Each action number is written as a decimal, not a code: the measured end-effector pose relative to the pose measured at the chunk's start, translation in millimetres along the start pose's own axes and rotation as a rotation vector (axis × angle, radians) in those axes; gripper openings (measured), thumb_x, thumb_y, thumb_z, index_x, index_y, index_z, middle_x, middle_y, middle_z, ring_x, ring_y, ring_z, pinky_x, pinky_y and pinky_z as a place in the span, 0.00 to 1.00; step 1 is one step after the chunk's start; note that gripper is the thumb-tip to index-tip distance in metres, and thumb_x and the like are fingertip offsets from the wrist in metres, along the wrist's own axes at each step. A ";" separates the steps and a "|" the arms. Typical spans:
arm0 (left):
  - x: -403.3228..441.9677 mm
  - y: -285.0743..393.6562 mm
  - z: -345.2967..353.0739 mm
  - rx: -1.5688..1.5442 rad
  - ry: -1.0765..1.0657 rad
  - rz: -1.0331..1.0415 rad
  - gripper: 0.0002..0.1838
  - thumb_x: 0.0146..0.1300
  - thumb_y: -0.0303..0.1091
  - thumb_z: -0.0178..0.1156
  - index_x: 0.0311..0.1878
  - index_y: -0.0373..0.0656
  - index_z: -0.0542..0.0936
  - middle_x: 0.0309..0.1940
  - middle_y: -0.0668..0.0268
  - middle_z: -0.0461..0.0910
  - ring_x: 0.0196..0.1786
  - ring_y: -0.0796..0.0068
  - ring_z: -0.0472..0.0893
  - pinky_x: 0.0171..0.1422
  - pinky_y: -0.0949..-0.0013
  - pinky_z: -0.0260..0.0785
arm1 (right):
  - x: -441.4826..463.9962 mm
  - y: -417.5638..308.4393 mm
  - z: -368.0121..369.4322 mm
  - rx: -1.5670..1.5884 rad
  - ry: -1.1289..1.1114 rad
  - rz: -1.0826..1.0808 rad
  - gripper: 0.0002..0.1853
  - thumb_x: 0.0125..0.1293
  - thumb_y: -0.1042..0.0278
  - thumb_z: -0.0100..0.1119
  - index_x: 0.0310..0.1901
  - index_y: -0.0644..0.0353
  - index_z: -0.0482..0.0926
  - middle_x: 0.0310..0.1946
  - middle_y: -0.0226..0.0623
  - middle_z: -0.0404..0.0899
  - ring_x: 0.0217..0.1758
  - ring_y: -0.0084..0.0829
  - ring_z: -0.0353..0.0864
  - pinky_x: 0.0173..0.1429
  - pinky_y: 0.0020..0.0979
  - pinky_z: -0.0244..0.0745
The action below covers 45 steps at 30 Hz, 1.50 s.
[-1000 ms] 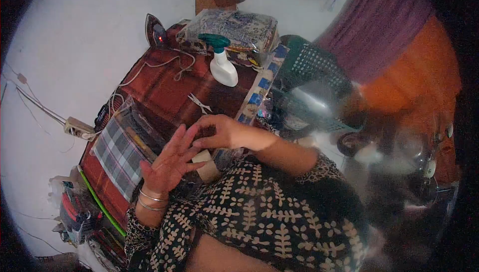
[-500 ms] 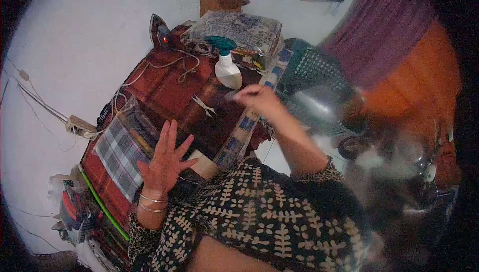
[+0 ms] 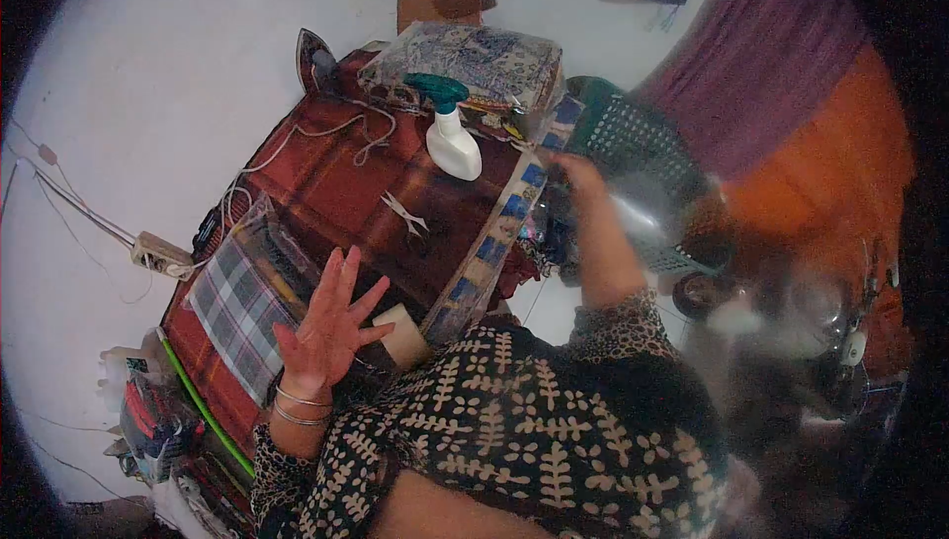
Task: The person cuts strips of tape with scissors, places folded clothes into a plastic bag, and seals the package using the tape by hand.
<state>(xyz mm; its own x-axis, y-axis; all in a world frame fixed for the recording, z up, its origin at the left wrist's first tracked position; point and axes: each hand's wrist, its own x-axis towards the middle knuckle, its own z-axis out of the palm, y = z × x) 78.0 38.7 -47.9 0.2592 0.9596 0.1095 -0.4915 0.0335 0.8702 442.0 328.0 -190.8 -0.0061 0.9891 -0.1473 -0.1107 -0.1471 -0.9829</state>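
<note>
My left hand (image 3: 331, 331) is palm up with its fingers spread, holding nothing, above the edge of a folded grey plaid cloth (image 3: 235, 304) in clear plastic. A pale beige block (image 3: 402, 337) lies just right of its fingers. My right hand (image 3: 578, 175) is past the table's right edge, beside a green perforated basket (image 3: 647, 134). Its fingers are blurred and partly hidden, so what they hold, if anything, does not show. Between the hands, small white-handled snips (image 3: 405, 213) and a white spray bottle (image 3: 455, 149) with a green head rest on the red plaid table cover (image 3: 326, 178).
An iron (image 3: 316, 65) stands at the far left corner, its cord looping over the cover. Packed patterned fabric (image 3: 474, 60) sits at the back. A power strip (image 3: 161, 254) is to the left. Purple cloth (image 3: 756, 55) and orange cloth (image 3: 830, 164) are on the right.
My right hand has moved right, from over the table with a small clear piece pinched in it, to beside the basket. The iron's red light no longer shows. My left hand is nearly still.
</note>
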 end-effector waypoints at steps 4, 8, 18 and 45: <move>-0.7 -0.4 -1.7 -0.003 -0.017 0.003 0.64 0.46 0.82 0.50 0.77 0.51 0.40 0.78 0.60 0.35 0.75 0.44 0.51 0.63 0.40 0.67 | 2.1 5.9 1.5 0.220 -0.018 0.111 0.21 0.54 0.60 0.67 0.47 0.65 0.83 0.46 0.39 0.82 0.48 0.36 0.80 0.55 0.34 0.71; -2.4 -1.2 -3.7 0.003 -0.017 0.008 0.64 0.46 0.82 0.50 0.77 0.50 0.39 0.78 0.59 0.35 0.75 0.44 0.51 0.64 0.40 0.67 | 34.8 54.6 -24.4 0.035 0.079 0.233 0.26 0.54 0.58 0.68 0.52 0.64 0.78 0.51 0.42 0.78 0.53 0.42 0.77 0.58 0.41 0.69; -2.5 -1.4 -4.9 -0.008 -0.030 -0.007 0.64 0.46 0.82 0.51 0.77 0.50 0.40 0.78 0.59 0.34 0.74 0.41 0.51 0.64 0.40 0.66 | 74.6 105.3 -55.2 -0.467 0.118 -0.118 0.29 0.53 0.46 0.67 0.51 0.59 0.80 0.44 0.47 0.82 0.53 0.44 0.79 0.56 0.39 0.73; -1.0 -0.6 -3.7 -0.014 -0.098 -0.079 0.66 0.43 0.85 0.49 0.77 0.51 0.42 0.77 0.55 0.39 0.74 0.45 0.54 0.68 0.50 0.65 | -73.1 -32.8 59.0 -0.379 0.227 -0.165 0.27 0.57 0.43 0.65 0.50 0.59 0.81 0.46 0.44 0.82 0.50 0.35 0.81 0.57 0.38 0.73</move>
<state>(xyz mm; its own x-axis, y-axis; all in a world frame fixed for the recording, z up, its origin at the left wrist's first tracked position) 75.0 38.8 -50.3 0.3778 0.9217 0.0877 -0.4777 0.1129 0.8712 387.4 261.2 -141.3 0.2030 0.9785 0.0355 0.2786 -0.0229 -0.9601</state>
